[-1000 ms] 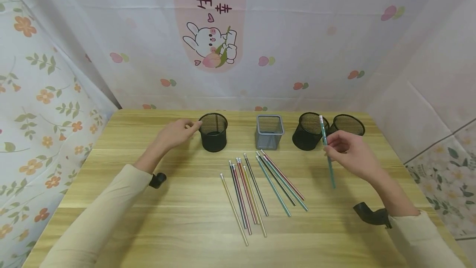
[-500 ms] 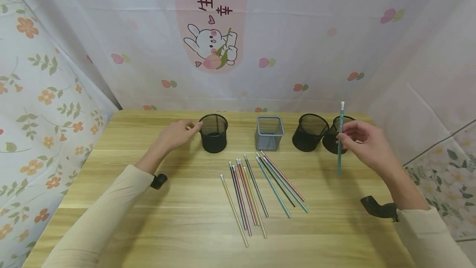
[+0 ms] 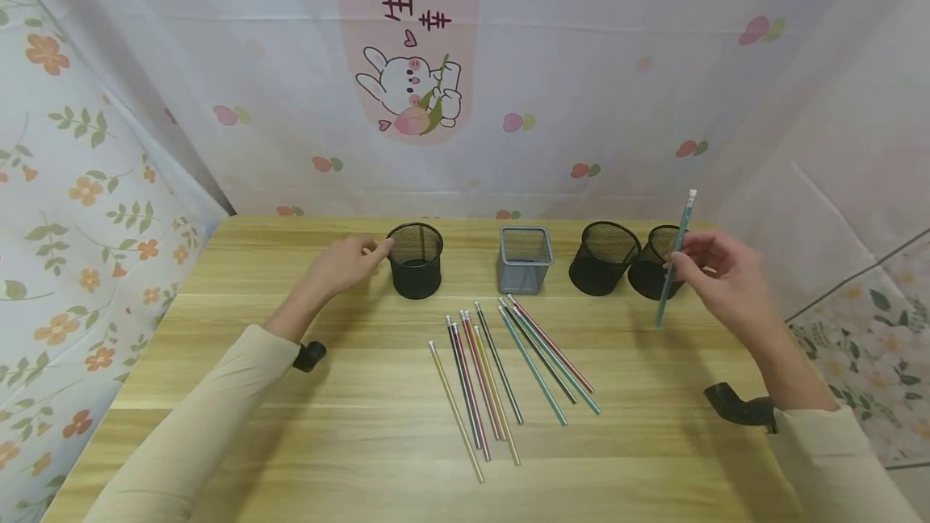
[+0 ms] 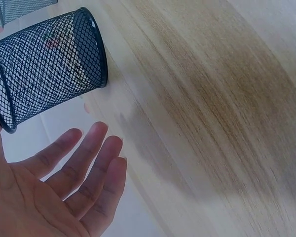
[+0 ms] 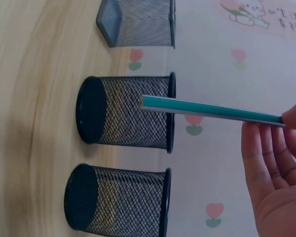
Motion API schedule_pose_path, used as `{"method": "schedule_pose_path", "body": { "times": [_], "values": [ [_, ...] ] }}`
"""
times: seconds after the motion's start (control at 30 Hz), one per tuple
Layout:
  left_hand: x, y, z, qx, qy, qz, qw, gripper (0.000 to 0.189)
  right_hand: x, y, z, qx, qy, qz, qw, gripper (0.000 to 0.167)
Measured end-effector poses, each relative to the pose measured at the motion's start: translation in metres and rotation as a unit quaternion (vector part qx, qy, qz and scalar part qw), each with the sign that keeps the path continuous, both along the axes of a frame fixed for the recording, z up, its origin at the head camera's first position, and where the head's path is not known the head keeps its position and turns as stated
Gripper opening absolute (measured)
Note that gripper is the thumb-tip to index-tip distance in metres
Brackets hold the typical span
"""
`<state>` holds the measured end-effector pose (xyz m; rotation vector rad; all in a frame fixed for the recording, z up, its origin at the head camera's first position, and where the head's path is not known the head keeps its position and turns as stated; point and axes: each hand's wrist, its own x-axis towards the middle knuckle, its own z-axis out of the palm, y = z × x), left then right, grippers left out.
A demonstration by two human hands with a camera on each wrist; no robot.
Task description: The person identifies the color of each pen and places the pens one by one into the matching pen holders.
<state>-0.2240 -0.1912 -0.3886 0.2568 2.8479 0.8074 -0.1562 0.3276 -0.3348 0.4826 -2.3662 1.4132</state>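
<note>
My right hand [image 3: 722, 273] pinches a teal pencil [image 3: 676, 261] between thumb and fingers. White eraser end up, it leans a little above the table in front of the far-right black mesh pencil cup [image 3: 643, 277]. In the right wrist view, the pencil [image 5: 202, 107] overlaps the other right-hand black cup [image 5: 123, 128]. At the left, the thumb of my left hand [image 3: 349, 263] is right at the rim of a round black mesh cup [image 3: 416, 277]. The left wrist view shows that hand's fingers [image 4: 91, 148] loosely extended below the cup [image 4: 49, 64], holding nothing.
A grey square mesh cup [image 3: 523, 277] stands mid-table between the black ones. Several pencils [image 3: 475, 394] of different colours lie in front of it, with another bunch [image 3: 545, 361] to their right. A printed curtain [image 3: 596, 103] hangs behind the wooden table [image 3: 349, 442].
My right hand has carried the teal pencil rightward to the far-right cup, raising and tilting it along the way. The left hand stays at its cup; the pencils on the table are unmoved.
</note>
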Motion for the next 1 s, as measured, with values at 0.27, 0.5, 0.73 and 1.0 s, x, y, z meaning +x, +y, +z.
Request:
{"method": "schedule_pose_path", "body": {
  "times": [0.27,0.5,0.73,1.0],
  "values": [
    [0.0,0.001,0.0,0.002,-0.002,0.001,1.0,0.065,-0.01,0.013,0.006,-0.076,0.002,0.013,0.997,0.019],
    [0.0,0.001,0.0,-0.001,0.005,0.001,1.0,0.065,-0.018,0.024,0.011,-0.1,0.007,0.006,0.9949,0.015],
    [-0.001,0.001,0.0,-0.004,0.002,0.002,1.0,0.065,-0.023,0.028,0.013,-0.137,0.017,0.023,0.9901,0.014],
    [0.0,0.001,0.0,-0.007,0.005,0.002,1.0,0.066,-0.025,0.03,0.015,-0.188,0.034,0.022,0.9814,0.014]
  ]
}}
